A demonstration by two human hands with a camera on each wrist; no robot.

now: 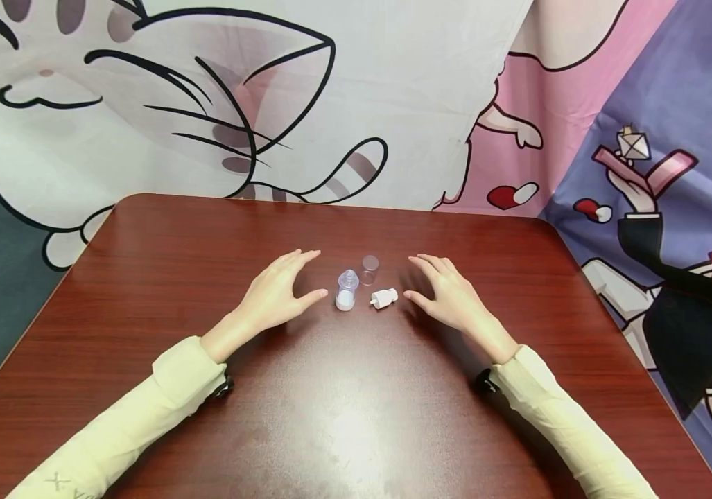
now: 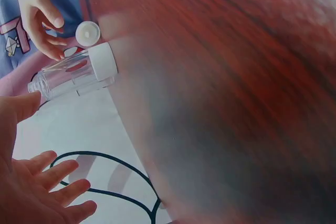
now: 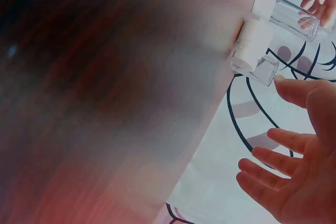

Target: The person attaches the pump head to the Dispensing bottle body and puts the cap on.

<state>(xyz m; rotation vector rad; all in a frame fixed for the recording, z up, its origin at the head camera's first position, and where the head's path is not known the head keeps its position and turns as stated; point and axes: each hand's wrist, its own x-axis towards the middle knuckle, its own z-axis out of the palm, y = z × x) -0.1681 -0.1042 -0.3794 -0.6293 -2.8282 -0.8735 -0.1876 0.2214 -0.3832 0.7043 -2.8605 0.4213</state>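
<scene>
A small clear bottle point(image 1: 347, 283) with a white base stands upright on the table, its threaded neck bare. To its right a white pump head point(image 1: 383, 299) lies on its side. Just behind them is a clear cap point(image 1: 369, 269); in the right wrist view this cap point(image 3: 266, 71) shows partly behind the pump head point(image 3: 253, 43). My left hand point(image 1: 277, 287) is held left of the bottle, thumb toward it, fingers spread and holding nothing. On the other side my right hand point(image 1: 449, 294) is nearest the pump head, its fingers relaxed and apart from it.
The reddish-brown wooden table point(image 1: 206, 229) has rounded far corners. Beyond its far edge hangs a cloth printed with cartoon figures point(image 1: 424, 104). Dark bands point(image 1: 223, 387) show under both pale sleeves point(image 1: 187, 374). Light glares off the tabletop's near middle.
</scene>
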